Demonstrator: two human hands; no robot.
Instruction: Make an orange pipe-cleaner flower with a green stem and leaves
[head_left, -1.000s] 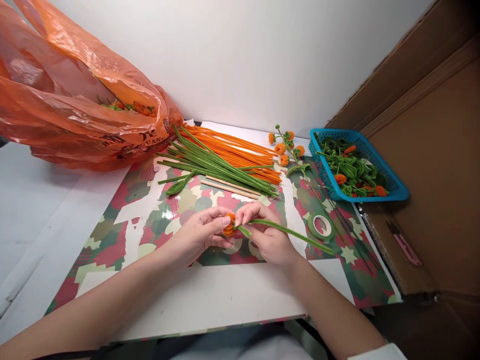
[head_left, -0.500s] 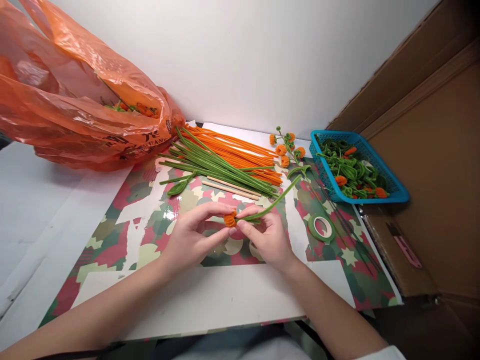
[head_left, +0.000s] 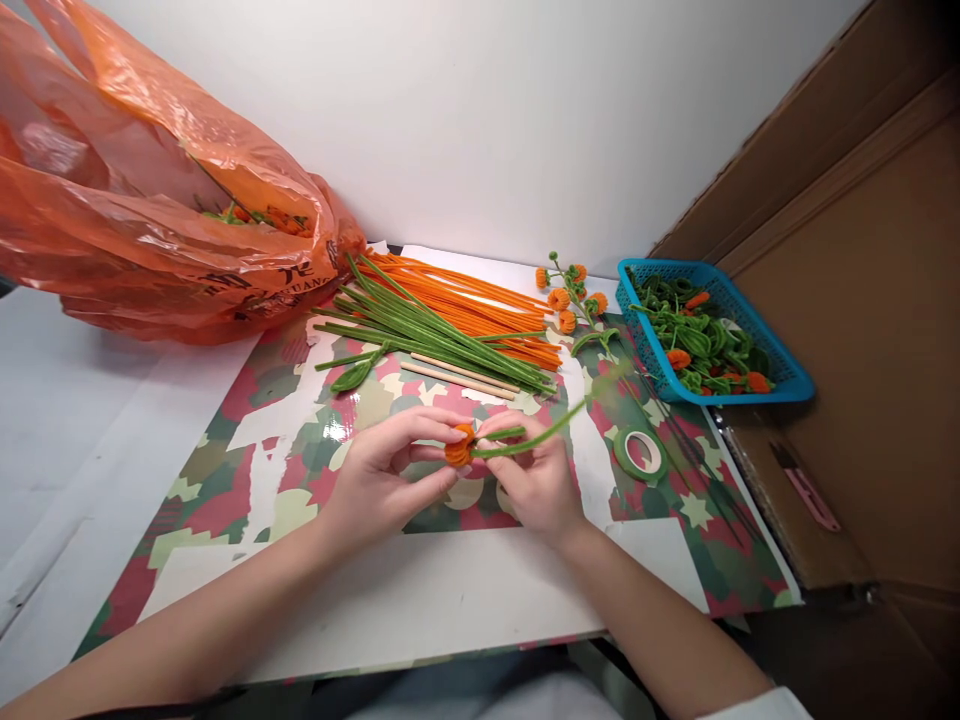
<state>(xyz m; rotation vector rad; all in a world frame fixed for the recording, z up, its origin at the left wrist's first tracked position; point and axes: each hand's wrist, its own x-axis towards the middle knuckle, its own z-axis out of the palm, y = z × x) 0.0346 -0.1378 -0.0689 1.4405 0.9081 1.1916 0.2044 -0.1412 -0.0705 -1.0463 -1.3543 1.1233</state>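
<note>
Between the thumb and fingers of my left hand is a small ribbed orange pipe-cleaner flower head. A green pipe cleaner comes out of its right side, with one short end and one long end curving up to the right; the long tip is blurred. My right hand pinches the green pipe cleaner close to the flower head. Beyond my hands lie loose green pipe cleaners over orange pipe cleaners. Two thin wooden sticks and a green leaf lie nearer.
An orange plastic bag stands at the left. At the right are a blue basket of green and orange pieces, a roll of green tape and a pink cutter. A finished-looking orange flower stem lies by the wall.
The flower head has turned in my fingers, showing its ribs more fully. The green pipe cleaner's two ends now spread apart, and its long end has swung lower and to the right.
</note>
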